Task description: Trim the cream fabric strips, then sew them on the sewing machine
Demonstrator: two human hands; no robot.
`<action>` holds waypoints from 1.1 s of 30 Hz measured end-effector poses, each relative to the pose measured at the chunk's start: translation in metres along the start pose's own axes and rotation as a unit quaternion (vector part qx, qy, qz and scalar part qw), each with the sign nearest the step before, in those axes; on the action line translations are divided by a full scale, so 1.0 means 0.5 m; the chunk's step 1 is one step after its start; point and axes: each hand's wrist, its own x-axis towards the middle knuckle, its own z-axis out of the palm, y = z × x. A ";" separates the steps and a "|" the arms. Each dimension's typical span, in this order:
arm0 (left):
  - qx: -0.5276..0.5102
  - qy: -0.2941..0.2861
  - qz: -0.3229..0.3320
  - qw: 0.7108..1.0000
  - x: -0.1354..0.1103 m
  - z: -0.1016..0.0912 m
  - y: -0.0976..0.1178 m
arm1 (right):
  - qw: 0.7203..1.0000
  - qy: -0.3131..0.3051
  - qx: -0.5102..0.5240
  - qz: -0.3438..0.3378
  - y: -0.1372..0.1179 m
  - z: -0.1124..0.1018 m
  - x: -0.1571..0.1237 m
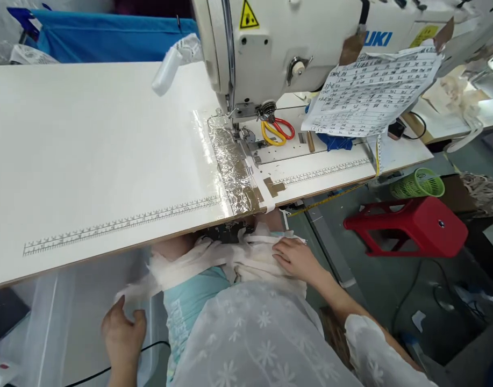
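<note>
Close head view, forward-down onto both hands

Off-white fabric — thin, crumpled — lies bunched across the person's lap.

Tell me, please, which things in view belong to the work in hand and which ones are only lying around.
Probably in the work:
cloth, under the right hand, near the left hand
sewing machine

Probably just lying about:
red stool
green basket
</note>
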 end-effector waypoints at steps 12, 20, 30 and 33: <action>-0.308 -0.209 0.366 0.853 0.042 0.056 0.385 | 0.991 -0.098 -0.014 0.095 -0.036 0.077 -0.084; -0.251 -0.260 0.466 0.808 0.035 0.080 0.434 | 0.987 -0.102 0.087 0.091 -0.035 0.099 -0.085; -0.240 -0.293 0.448 0.810 0.038 0.082 0.488 | 0.919 -0.077 0.386 0.027 0.039 0.026 -0.033; -0.272 -0.294 0.404 0.822 0.055 0.074 0.495 | 0.891 -0.102 0.443 -0.007 0.050 -0.016 -0.017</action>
